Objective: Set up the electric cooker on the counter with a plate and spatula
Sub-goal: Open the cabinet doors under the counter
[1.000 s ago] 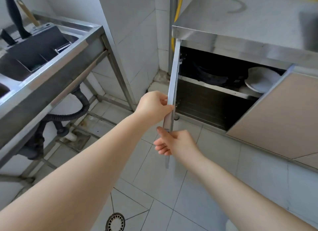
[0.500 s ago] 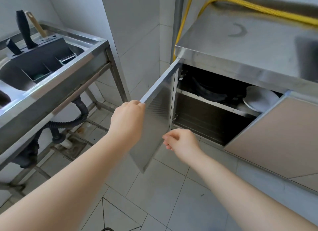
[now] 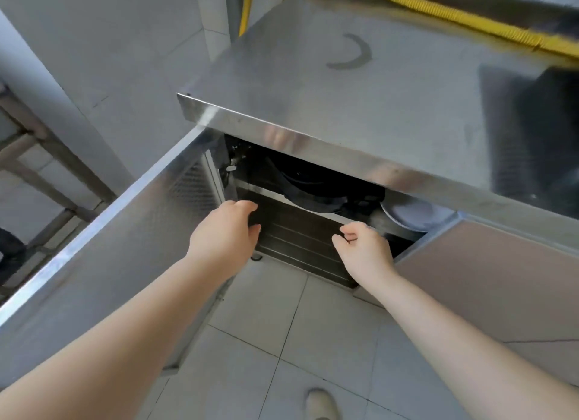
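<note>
My left hand (image 3: 225, 231) and right hand (image 3: 365, 250) reach in loosely curled, holding nothing. The round black electric cooker (image 3: 316, 187) sits on the cabinet shelf; probably heavy and rigid, so I'd grip its rim with 2 hands.

A shiny silver stainless-steel counter top (image 3: 391, 106) carries a faint dark grey crescent-shaped mark (image 3: 351, 54). Behind it runs a bright yellow ribbed hose (image 3: 438, 15). The silver steel cabinet door (image 3: 119, 253), left of the left hand (image 3: 225, 234), shows a fine dotted embossed pattern. Just beyond both hands sits a round black cooker (image 3: 316, 187) in the dark cabinet. Beyond the right hand (image 3: 363, 250) is a plain white round plate (image 3: 410, 216). The door (image 3: 488, 281) right of that hand is matte beige-pink. The pale grey floor tiles (image 3: 282, 350) have darker grey grout lines.
</note>
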